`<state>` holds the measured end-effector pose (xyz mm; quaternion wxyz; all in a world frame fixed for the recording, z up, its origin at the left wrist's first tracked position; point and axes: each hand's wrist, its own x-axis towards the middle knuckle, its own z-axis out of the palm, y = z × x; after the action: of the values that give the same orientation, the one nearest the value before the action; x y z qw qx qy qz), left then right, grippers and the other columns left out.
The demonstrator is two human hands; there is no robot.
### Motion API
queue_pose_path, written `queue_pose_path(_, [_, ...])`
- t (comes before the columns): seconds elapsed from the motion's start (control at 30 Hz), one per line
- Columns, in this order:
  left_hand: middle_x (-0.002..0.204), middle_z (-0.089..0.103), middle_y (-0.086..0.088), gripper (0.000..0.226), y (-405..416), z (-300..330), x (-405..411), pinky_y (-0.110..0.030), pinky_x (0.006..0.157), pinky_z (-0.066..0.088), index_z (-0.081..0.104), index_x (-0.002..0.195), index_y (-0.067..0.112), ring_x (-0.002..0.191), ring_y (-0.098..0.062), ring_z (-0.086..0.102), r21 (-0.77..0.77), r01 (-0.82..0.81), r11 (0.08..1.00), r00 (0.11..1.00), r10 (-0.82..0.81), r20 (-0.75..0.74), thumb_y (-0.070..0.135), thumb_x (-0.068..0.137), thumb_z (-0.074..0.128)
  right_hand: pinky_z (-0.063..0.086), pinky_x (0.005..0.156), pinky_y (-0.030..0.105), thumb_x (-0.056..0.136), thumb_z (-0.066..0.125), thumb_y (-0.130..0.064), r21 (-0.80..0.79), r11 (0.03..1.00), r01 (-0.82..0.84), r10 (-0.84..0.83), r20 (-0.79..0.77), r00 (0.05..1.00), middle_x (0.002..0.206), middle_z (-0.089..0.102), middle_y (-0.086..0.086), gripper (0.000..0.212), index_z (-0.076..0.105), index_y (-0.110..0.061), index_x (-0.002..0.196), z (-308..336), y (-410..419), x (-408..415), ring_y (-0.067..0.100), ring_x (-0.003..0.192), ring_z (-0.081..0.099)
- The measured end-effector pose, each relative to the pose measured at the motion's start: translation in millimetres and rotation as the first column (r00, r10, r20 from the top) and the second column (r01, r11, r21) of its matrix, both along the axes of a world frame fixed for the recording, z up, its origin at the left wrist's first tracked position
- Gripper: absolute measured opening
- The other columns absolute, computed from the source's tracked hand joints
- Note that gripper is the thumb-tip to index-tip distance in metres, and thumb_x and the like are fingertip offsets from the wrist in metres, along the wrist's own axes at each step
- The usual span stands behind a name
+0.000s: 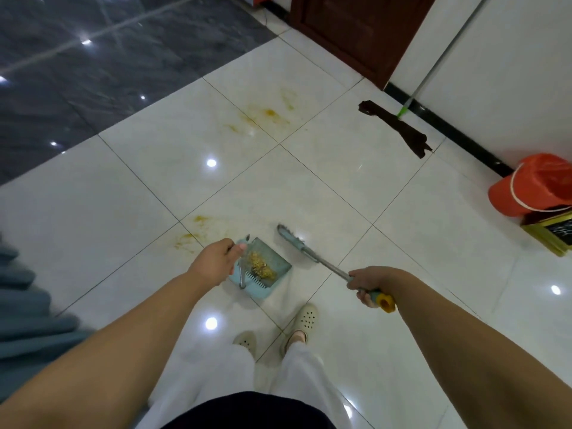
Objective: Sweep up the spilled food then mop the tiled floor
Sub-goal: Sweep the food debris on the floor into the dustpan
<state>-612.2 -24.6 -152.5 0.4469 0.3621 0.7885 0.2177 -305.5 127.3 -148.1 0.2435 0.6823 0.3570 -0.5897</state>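
Note:
My left hand grips the metal handle of a light blue dustpan standing on the white tiled floor. A heap of yellowish spilled food lies inside the pan. My right hand holds the broom by its grip, near the yellow end cap; the broom head hovers just right of the pan. Yellow-orange stains mark the tiles left of the pan and farther off. A mop with a dark cloth head and green collar leans against the white wall.
An orange bucket lies tipped at the right beside a gold-framed box. A dark wooden door stands at the back. Dark grey tiles cover the far left. Grey-blue fabric hangs at my left. My feet in pale clogs are below the pan.

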Motion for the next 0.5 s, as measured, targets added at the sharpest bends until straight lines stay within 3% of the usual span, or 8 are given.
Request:
queue_pose_path(0.2, [0.061,0.058,-0.003,0.04,-16,-7,-1,-0.023,0.045,0.036,0.047,0.072,0.018,0.048,-0.015,0.047,-0.023,0.027,0.999,0.999,-0.028,-0.03,0.048,0.096,0.039,0.037,0.037,0.016,0.089,0.053,-0.009,-0.113,0.988,-0.103,0.1,-0.033,0.994,0.05,0.046,0.003,0.026,0.055,-0.024,0.111,15,-25,1,0.008,0.038,0.038])
queue_pose_path(0.5, [0.063,0.056,-0.006,0.043,-28,-4,-1,-0.024,0.047,0.038,0.048,0.074,0.012,0.05,-0.018,0.048,-0.03,0.029,0.999,1.0,-0.029,-0.009,0.048,0.096,0.039,0.037,0.038,0.016,0.092,0.051,-0.009,-0.085,0.995,-0.05,0.047,-0.035,0.998,0.056,0.043,0.003,0.033,0.053,-0.027,0.12,45,-36,26,0.008,0.04,0.038])
